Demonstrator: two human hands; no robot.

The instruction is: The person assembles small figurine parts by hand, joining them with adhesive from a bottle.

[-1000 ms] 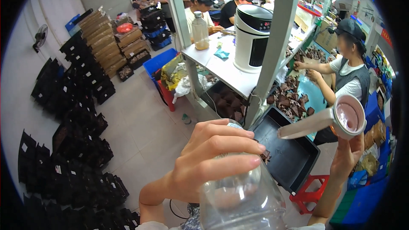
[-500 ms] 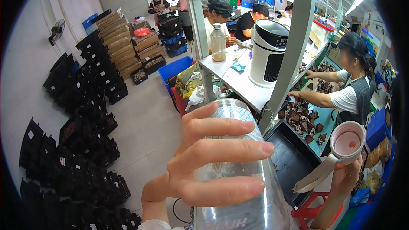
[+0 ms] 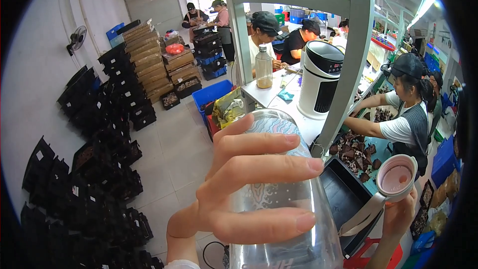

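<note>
My left hand (image 3: 251, 171) is wrapped around a large clear bottle (image 3: 286, 194) held up close to me and tilted, its round end pointing away. A wavy blue pattern shows near that far end; the near end is cut off by the lower edge. At the right my right hand (image 3: 400, 215) holds a pale pink-and-white bottle lid (image 3: 396, 177), its hollow inside facing me. A flat beige strap (image 3: 361, 219) hangs from the lid. Most of the right hand's fingers are hidden behind the lid.
A white table (image 3: 259, 95) with a fan-like appliance (image 3: 318, 79) and a smaller bottle (image 3: 264, 68) stands ahead behind a grey metal frame (image 3: 348, 69). Black crates (image 3: 89, 199) are stacked left. A co-worker (image 3: 411, 104) sorts brown pieces at right, near a black tray (image 3: 343, 194) and red stool (image 3: 391, 256).
The view has shifted slightly, so the room sits lower and further right. The lid in my right hand appears a little lower and further left. The co-worker's arms and head have moved.
</note>
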